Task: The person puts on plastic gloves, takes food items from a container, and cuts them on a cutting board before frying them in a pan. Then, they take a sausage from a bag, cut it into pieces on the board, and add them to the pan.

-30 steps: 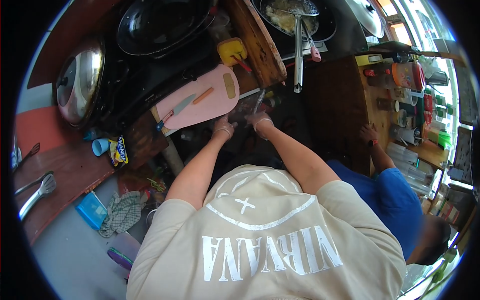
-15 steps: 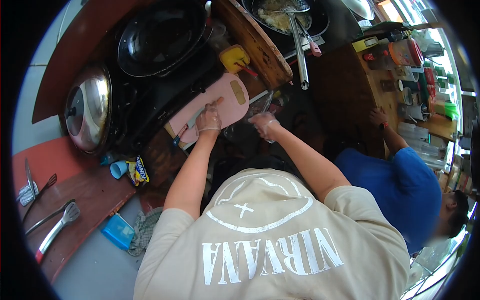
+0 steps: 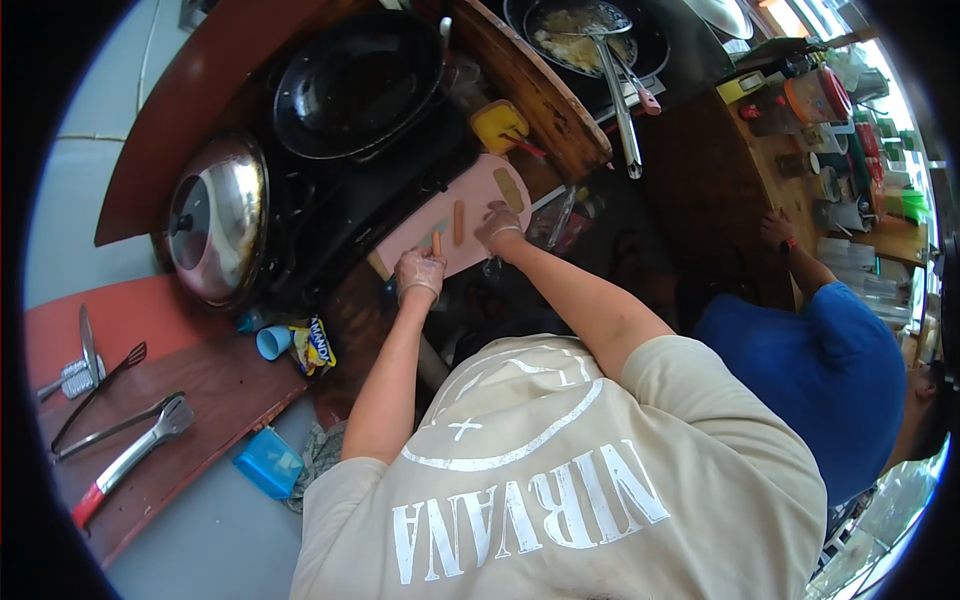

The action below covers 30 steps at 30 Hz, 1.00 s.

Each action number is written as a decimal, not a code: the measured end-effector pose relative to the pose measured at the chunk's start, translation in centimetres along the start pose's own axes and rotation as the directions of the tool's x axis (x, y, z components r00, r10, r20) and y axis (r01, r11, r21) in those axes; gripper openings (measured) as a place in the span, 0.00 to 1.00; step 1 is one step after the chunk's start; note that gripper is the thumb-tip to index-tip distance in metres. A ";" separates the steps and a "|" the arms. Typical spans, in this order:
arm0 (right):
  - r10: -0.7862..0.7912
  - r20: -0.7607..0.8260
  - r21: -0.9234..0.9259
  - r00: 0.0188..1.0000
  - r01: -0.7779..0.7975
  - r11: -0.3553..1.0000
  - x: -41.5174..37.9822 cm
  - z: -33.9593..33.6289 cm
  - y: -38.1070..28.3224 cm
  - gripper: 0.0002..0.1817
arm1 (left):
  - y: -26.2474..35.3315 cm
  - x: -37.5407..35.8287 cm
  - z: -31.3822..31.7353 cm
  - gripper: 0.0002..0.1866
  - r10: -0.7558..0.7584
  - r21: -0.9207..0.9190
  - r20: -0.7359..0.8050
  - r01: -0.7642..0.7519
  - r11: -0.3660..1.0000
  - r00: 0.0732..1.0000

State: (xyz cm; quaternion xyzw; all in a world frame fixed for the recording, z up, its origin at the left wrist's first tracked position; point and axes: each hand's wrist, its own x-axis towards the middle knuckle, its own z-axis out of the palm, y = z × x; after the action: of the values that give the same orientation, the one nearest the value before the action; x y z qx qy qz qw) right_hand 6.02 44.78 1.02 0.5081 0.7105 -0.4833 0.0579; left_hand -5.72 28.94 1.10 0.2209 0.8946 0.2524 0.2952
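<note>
My left hand (image 3: 420, 272), in a clear plastic glove, is closed at the lower left of the pink cutting board (image 3: 400, 238), its fingertips around a short sausage (image 3: 436, 242). A pale blade (image 3: 441, 227) shows in part beside that sausage. Another sausage (image 3: 459, 222) lies on the board between my hands. My right hand (image 3: 498, 224), also gloved, rests at the board's right side with its fingers apart, just below a brown oblong mark or slot (image 3: 508, 188).
Beyond the board are a black wok (image 3: 350, 90) and a yellow container (image 3: 500, 125). A lidded pan (image 3: 215, 220) stands left; tongs (image 3: 135, 465) lie on the lower-left counter. Food sits in a pan (image 3: 580, 45) at top. A person in blue (image 3: 800, 370) is at right.
My right hand has moved left from beside the clear plastic onto the board. My left hand has shifted down the board relative to it. A sausage now shows between my hands. The whole view has shifted.
</note>
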 end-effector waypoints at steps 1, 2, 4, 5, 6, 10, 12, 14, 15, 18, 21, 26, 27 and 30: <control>-0.070 -0.010 -0.074 0.997 0.069 0.995 -0.4 -0.3 -0.1 0.20 | 0.0 -0.9 -0.7 0.19 -0.045 -0.071 0.022 0.047 0.996 0.999; -0.140 -0.020 -0.148 0.990 0.136 0.980 -1.1 -0.8 -0.5 0.18 | 0.8 -2.2 -1.7 0.19 -0.048 -0.073 0.005 0.048 0.996 0.999; -0.099 0.031 0.352 0.995 0.081 0.932 -1.3 -0.8 -0.7 0.15 | 3.0 -4.6 -3.9 0.16 0.229 -0.018 -0.138 -0.234 0.972 0.964; -0.028 0.164 0.711 0.986 -0.099 0.696 -0.7 -0.2 -0.5 0.15 | 4.2 -5.3 -4.6 0.16 0.276 -0.028 -0.153 -0.284 0.959 0.949; -0.046 0.168 0.707 0.985 -0.088 0.701 -2.8 -1.4 -2.7 0.15 | 6.5 -6.2 -5.8 0.16 0.273 -0.028 -0.173 -0.281 0.959 0.946; -0.302 0.156 0.861 0.940 0.021 0.509 -11.7 -9.3 -12.0 0.15 | 14.8 -10.0 -11.0 0.16 0.695 0.315 -0.386 -0.621 0.718 0.607; -0.340 0.100 0.879 0.935 0.077 0.470 -13.0 -12.2 -13.5 0.15 | 17.1 -10.8 -12.6 0.17 0.758 0.355 -0.423 -0.680 0.642 0.496; -0.451 0.033 0.923 0.892 0.146 0.356 -14.6 -14.7 -14.5 0.14 | 19.0 -11.9 -14.0 0.18 0.854 0.440 -0.428 -0.757 0.483 0.296; -0.456 0.023 0.930 0.890 0.148 0.336 -15.3 -15.8 -15.0 0.13 | 19.9 -12.7 -14.5 0.18 0.862 0.446 -0.426 -0.765 0.465 0.275; -0.506 -0.016 0.958 0.862 0.159 0.240 -17.9 -19.0 -16.0 0.11 | 22.1 -14.2 -15.3 0.16 0.822 0.377 -0.427 -0.751 0.541 0.377; -0.546 -0.122 0.917 0.829 0.304 0.257 -19.5 -20.9 -16.4 0.10 | 23.7 -14.8 -15.8 0.16 0.854 0.393 -0.453 -0.803 0.448 0.255; -0.516 -0.201 0.883 0.833 0.382 0.272 -21.4 -25.1 -16.7 0.10 | 26.6 -16.8 -17.5 0.14 0.849 0.218 -0.363 -0.851 0.479 0.384; -0.509 -0.207 0.894 0.835 0.373 0.248 -21.4 -25.8 -16.6 0.10 | 27.1 -16.9 -17.7 0.14 0.854 0.219 -0.362 -0.857 0.467 0.373; -0.524 -0.218 0.892 0.824 0.386 0.237 -21.9 -27.5 -16.4 0.10 | 28.3 -17.0 -17.9 0.12 0.894 0.262 -0.380 -0.899 0.350 0.238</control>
State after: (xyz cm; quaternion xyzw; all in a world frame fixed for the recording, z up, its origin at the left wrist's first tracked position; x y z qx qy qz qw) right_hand 14.96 50.42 38.33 0.1933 0.4371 -0.8152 -0.3272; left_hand 2.17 35.83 37.14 0.6220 0.6465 0.4243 -0.1228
